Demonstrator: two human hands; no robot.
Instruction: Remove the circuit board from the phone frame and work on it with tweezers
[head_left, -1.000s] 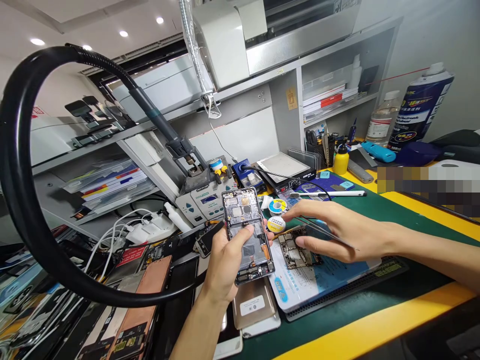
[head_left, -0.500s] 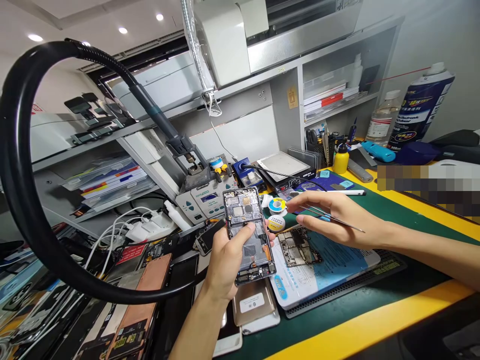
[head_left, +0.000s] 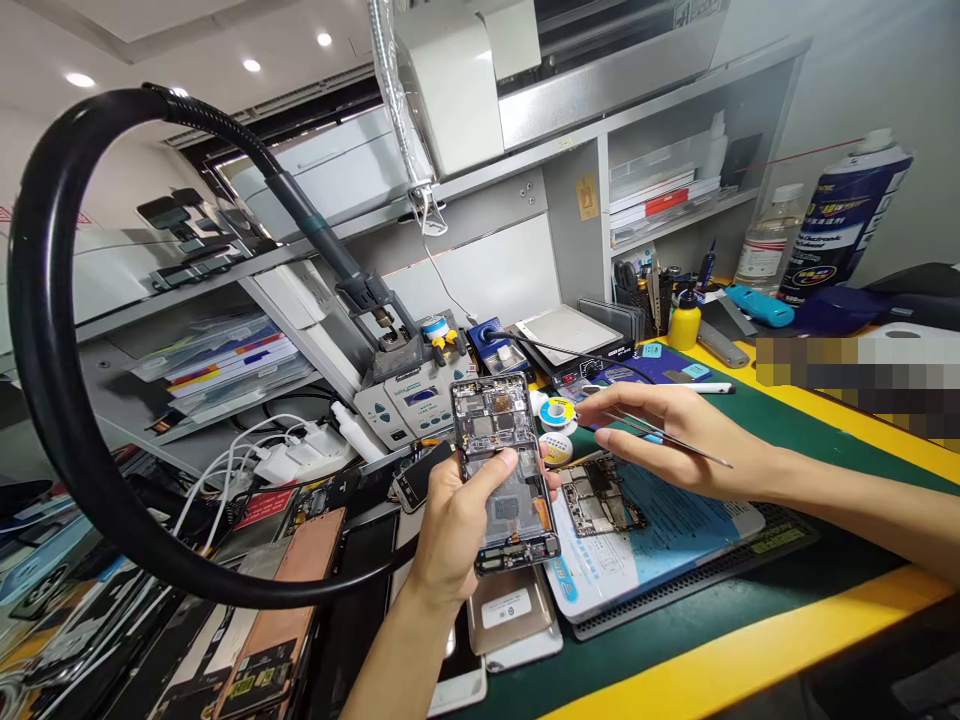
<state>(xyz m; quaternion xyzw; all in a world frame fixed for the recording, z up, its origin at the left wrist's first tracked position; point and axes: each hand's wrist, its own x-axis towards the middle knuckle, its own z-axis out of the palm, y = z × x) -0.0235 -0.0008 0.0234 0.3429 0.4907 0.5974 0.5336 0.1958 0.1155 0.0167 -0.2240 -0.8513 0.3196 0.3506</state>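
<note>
The left grip [head_left: 463, 505] is clamped on an opened phone [head_left: 514, 500], thumb across its exposed insides! The right grip [head_left: 675, 440] holds slim tweezers [head_left: 701, 455], thumb and forefinger tips apart. Below it, a circuit board [head_left: 600, 497] lies on a blue-and-white box [head_left: 694, 525]. Beyond, between both grips, sit a round tin [head_left: 556, 450] and a spool [head_left: 557, 411] on the table [head_left: 757, 620].

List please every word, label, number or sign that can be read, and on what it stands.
"Electronic", slightly blurred: dark blue spray can.
Too small or blurred to read: grey station, clear bottle, round tin, blue-and-white box, white sticker.
Opened phone in the left hand: none readable.
</note>
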